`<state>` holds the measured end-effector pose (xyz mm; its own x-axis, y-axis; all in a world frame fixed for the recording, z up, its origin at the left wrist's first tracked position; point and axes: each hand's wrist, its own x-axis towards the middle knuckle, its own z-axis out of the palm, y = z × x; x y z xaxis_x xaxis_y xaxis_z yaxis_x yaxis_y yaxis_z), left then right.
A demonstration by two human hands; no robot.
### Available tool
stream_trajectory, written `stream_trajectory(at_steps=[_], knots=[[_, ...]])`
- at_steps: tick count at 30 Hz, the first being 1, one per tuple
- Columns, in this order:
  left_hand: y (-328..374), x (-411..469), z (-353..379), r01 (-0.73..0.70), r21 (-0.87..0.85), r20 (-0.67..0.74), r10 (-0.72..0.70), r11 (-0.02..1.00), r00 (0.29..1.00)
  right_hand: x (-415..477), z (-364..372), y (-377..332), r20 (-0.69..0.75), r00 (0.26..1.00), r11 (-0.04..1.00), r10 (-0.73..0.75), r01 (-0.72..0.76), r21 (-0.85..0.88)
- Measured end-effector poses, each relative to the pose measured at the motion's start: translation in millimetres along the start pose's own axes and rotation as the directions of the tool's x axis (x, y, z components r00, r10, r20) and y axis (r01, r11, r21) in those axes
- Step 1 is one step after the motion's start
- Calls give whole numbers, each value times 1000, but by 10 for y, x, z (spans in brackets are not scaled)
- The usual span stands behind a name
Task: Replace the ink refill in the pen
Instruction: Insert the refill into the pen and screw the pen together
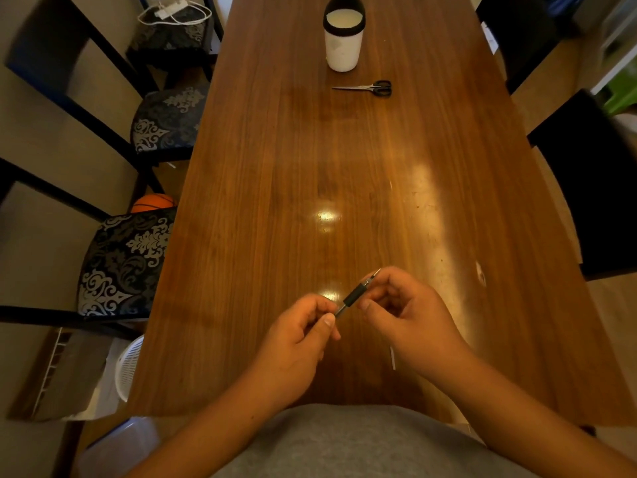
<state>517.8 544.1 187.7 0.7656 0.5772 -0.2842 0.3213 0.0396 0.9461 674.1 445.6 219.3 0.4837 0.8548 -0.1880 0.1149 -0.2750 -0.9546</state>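
Both hands hold a pen (355, 295) with a black rubber grip above the near end of the wooden table (269, 188). It slants from lower left to upper right, metal tip at the upper right. My left hand (303, 334) pinches the lower barrel end between thumb and fingers. My right hand (401, 305) grips the black section near the tip. A thin white refill (392, 357) lies on the table just under my right wrist, partly hidden.
A white cup with a black rim (344, 34) stands at the table's far end, black-handled scissors (370, 88) just in front of it. Patterned chairs (127, 260) line the left side, dark chairs (593, 174) the right. An orange ball (153, 202) sits on the floor.
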Motion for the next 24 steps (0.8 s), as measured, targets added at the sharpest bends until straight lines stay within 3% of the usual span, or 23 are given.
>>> stream_trajectory(at_steps=[4, 8, 11, 14, 24], knots=[[-19, 32, 49, 19, 10, -6, -19, 1000, 1000, 8, -114, 203, 55, 998, 990, 13, -5, -143], [-115, 76, 66, 76, 57, -29, -75, 995, 997, 158, -491, 739, -50, 980, 927, 191, -197, -320], [-246, 101, 82, 158, 75, -53, -155, 984, 987, 248, -778, 1239, -135, 942, 789, 308, -332, -517], [-387, 109, 103, 233, 83, -64, -228, 969, 972, 255, -864, 1597, -114, 914, 667, 390, -366, -649], [-650, 37, 153, 363, 109, -84, -355, 925, 931, 350, -625, 1982, -95, 959, 647, 268, -252, -720]])
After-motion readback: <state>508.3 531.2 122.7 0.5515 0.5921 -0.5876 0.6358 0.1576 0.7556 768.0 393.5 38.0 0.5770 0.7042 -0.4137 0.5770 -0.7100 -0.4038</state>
